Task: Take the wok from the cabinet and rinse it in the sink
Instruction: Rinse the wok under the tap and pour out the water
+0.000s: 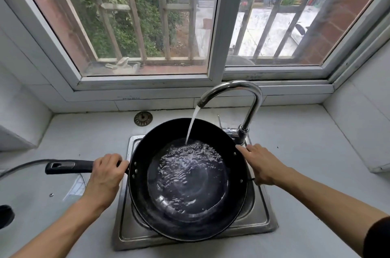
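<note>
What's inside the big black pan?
Rippling water pools in the round black metal wok, fed by a stream from the curved chrome tap. The steel sink basin underneath is mostly hidden.

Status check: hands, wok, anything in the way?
Left hand grips the wok handle; right hand holds the far rim. Wok over the sink, tap water running in. Nothing blocking.
</note>
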`<action>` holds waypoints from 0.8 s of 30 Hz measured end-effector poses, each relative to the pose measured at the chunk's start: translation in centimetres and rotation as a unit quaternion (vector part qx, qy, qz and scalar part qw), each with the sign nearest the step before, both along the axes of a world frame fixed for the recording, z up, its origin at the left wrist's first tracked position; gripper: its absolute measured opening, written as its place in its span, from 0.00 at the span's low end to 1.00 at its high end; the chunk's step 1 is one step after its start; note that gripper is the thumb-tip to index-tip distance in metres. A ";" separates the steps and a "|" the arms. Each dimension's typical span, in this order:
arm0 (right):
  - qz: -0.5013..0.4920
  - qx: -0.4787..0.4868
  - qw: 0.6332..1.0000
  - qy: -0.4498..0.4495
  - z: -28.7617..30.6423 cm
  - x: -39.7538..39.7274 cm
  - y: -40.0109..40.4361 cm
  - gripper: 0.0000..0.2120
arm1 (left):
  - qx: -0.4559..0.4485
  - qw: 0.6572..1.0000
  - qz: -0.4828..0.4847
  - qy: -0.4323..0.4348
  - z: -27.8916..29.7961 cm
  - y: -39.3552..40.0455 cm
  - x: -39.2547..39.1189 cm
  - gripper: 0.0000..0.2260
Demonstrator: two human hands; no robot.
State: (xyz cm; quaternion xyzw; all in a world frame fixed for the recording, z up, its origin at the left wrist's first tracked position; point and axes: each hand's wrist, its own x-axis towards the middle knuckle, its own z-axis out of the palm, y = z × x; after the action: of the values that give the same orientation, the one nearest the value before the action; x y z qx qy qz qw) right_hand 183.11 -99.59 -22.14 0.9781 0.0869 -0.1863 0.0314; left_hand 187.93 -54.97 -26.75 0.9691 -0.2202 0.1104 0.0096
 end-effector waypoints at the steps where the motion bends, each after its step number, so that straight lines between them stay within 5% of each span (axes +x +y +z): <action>1: -0.001 -0.002 1.000 -0.005 0.2 0.2 -0.1 0.58 | 0.003 1.000 0.002 0.002 0.2 -0.1 0.3 0.17; 24: -0.018 -0.073 0.993 -0.088 5.4 0.5 -2.6 0.56 | 0.042 0.997 -0.016 0.064 -0.9 -4.4 5.2 0.21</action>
State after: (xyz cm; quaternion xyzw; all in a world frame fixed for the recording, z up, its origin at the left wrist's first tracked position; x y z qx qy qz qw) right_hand 183.65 -102.23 -16.70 0.9872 0.0525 -0.1059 0.1071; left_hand 193.15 -59.41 -27.62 0.9701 -0.2392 0.0382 -0.0152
